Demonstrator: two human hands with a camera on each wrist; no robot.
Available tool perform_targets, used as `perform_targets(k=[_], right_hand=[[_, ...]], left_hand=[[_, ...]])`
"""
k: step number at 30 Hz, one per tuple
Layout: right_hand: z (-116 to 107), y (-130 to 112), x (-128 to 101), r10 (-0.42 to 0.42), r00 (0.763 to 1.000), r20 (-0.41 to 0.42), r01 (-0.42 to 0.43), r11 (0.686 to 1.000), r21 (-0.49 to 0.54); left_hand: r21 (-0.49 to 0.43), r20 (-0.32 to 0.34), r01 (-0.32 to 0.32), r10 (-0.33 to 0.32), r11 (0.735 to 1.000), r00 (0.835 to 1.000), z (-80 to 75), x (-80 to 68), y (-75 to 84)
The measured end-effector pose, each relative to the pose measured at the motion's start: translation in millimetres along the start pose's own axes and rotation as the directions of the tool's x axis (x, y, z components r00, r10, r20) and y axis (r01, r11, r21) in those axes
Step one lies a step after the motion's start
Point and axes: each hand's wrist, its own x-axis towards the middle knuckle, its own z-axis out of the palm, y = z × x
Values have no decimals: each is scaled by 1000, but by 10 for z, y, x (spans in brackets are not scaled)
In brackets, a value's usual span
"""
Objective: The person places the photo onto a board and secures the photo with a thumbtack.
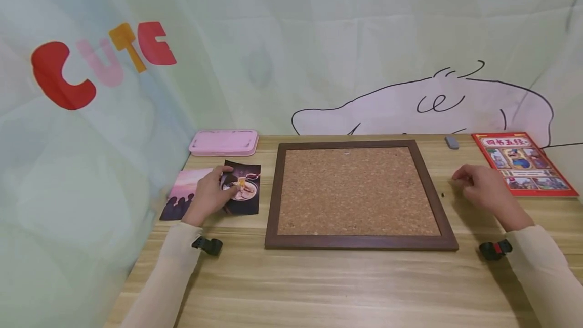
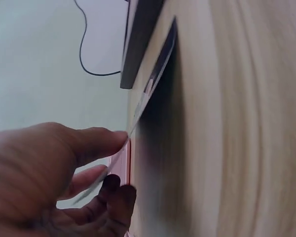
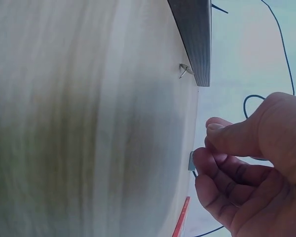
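Left fingers (image 2: 101, 142) pinch a part-covered dark photo (image 1: 247, 196); right fingers (image 3: 207, 164) curled, contents unclear

Covered, cropped, tiny
Around the corkboard (image 1: 360, 191): at nine o'clock, the left hand (image 1: 210, 194) covers part of the dark photo (image 1: 249, 190); at three, an unidentifiably small speck (image 1: 443, 195); at eight and four, cut-off sleeves (image 1: 159, 282).

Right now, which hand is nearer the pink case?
The left hand: it holds the dark picture in front of the pink case. The right hand is beyond the corkboard, beside the red book.
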Motion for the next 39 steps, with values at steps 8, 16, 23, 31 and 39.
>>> perform_targets(k=[8, 16, 23, 31, 39], right_hand=[[-10, -40, -4, -11, 998, -56, 12, 999, 29], [0, -64, 8, -18, 989, -149, 25, 999, 41], [-37, -94, 11, -14, 981, -195, 28, 997, 68], [-53, -187, 32, 13, 978, -208, 5, 996, 84], [-69, -281, 44, 10, 974, -227, 16, 994, 111]], left_hand=[[-133, -29, -29, 25, 991, 999, -38, 3, -2], [-237, -11, 30, -34, 971, 999, -53, 6, 15], [-278, -18, 56, -63, 959, 998, -69, 10, 77], [-333, -27, 63, -76, 941, 997, -95, 5, 147], [-388, 1, 101, -109, 916, 994, -103, -17, 214]])
